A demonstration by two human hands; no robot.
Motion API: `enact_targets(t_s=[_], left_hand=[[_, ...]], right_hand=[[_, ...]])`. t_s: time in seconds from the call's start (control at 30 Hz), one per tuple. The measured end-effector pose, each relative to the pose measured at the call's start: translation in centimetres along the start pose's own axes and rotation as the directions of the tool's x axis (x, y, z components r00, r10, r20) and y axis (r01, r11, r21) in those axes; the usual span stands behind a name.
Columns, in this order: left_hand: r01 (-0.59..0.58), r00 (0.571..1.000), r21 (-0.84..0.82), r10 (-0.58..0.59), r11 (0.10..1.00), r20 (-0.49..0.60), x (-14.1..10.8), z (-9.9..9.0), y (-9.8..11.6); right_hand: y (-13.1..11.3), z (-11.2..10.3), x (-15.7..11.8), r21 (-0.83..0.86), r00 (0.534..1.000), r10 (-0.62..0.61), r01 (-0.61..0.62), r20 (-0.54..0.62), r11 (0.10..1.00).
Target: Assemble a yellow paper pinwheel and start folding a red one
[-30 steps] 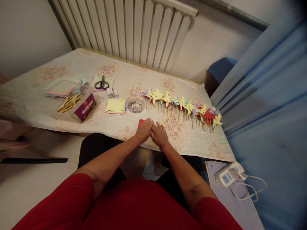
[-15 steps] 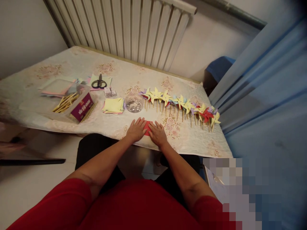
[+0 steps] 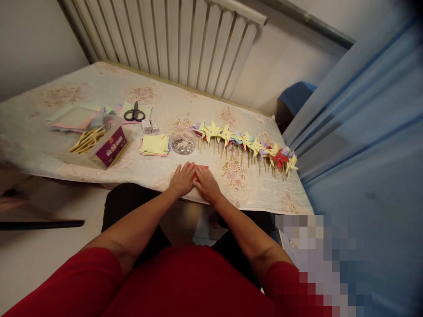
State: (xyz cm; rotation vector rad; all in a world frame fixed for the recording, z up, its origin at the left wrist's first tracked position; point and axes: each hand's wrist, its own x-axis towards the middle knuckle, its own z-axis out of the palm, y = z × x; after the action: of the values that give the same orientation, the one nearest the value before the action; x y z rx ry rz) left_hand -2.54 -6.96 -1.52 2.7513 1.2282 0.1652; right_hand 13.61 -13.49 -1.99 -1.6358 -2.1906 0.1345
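A small red paper lies at the near edge of the table, mostly hidden beneath my fingers. My left hand rests on its left part, palm down. Across its middle and right part lies my right hand, touching the left one, fingers pointing forward. Just beyond them stands a clear round dish of small shiny pieces. To its left is a stack of yellow paper squares. A row of paper pinwheels on sticks stretches to the right.
A clear box with a purple label holds wooden sticks at the left. Black-handled scissors lie on paper behind two small boxes. Blue curtains hang at the right, and a radiator stands behind the table.
My right hand has moved left over the red paper and now meets my left hand. Less of the paper's face shows. The whole view has shifted slightly.
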Motion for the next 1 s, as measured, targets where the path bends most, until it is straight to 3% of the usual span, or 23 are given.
enact_targets(t_s=[0.13,0.37,0.5,0.8,1.0], left_hand=[[0.005,1.000,0.012,-0.005,1.000,0.015,0.1,0.2,0.0],[-0.001,0.998,0.011,0.002,1.000,-0.066,0.0,0.8,-0.1],[-0.003,0.998,0.011,0.004,1.000,-0.057,0.0,0.8,-0.2],[0.010,0.999,0.013,-0.010,1.000,-0.034,0.2,0.5,-0.1],[0.009,0.999,0.001,-0.008,1.000,-0.044,0.2,0.5,-0.1]], right_hand=[[-1.2,0.7,0.2,-0.056,0.994,0.029,-0.023,0.103,0.998],[0.4,0.2,-0.8,-0.201,0.990,0.085,-0.062,0.109,0.978],[0.8,-0.2,-0.9,-0.216,0.988,0.107,-0.082,0.110,0.973],[2.3,-0.3,-2.5,-0.190,0.985,0.172,-0.167,0.011,0.967],[3.4,-0.1,-4.2,-0.043,0.970,0.234,-0.237,-0.071,0.971]])
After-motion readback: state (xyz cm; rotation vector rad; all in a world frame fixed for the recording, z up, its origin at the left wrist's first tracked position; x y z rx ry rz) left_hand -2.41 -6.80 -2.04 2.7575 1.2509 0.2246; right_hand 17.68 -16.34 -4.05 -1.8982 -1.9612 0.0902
